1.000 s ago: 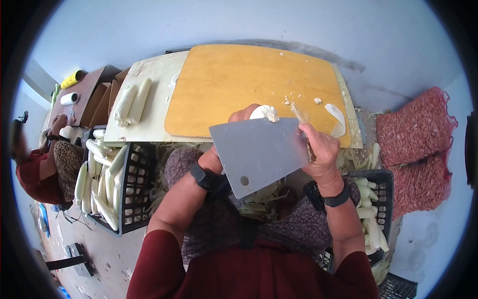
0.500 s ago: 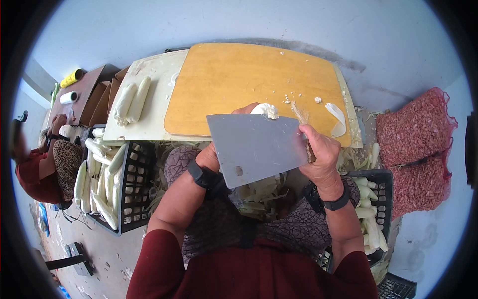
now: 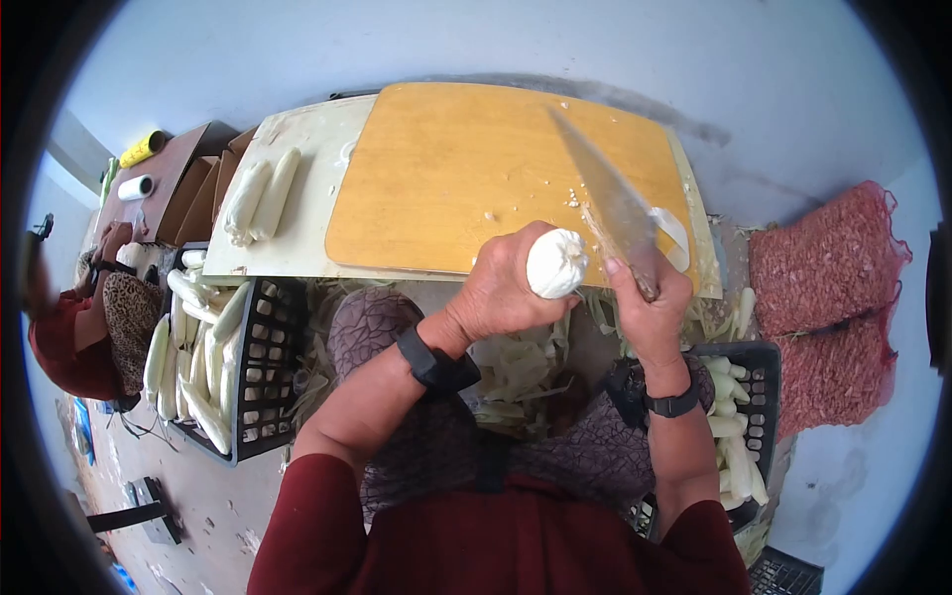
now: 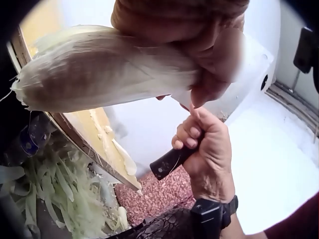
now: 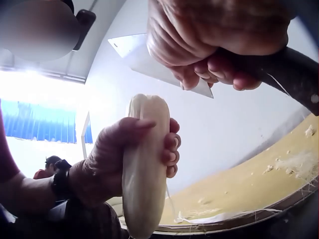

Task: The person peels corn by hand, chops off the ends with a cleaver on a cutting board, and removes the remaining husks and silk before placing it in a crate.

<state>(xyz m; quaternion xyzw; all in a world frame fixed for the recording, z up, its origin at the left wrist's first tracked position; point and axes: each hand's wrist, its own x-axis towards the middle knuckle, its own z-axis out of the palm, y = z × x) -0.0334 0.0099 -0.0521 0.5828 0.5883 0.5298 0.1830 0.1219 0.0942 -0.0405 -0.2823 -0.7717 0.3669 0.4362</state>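
My left hand [image 3: 496, 288] grips an ear of corn [image 3: 556, 264] in its pale husk, fingers wrapped round the middle. In the head view the ear's white, lumpy cut end faces up at me; its length shows in the right wrist view, where the ear [image 5: 144, 184] stands upright. My right hand [image 3: 652, 309] holds a cleaver [image 3: 613, 193] by its dark handle [image 4: 169, 163], a little right of the ear and apart from it. The blade is seen almost edge-on, pointing away over the yellow board [image 3: 446, 178].
Two husked ears [image 3: 263, 198] lie on the pale board at left. White scraps and a loose husk leaf [image 3: 670, 236] are on the yellow board. Crates of ears stand left [image 3: 248, 397] and right [image 3: 766, 397]. Red mesh sacks [image 3: 828, 258] lean at right; another person [image 3: 84, 327] sits far left.
The cleaver's broad face lay across the ear and hid most of the left hand; the blade has swung up and right, away from the ear. My left hand with the ear now shows plainly.
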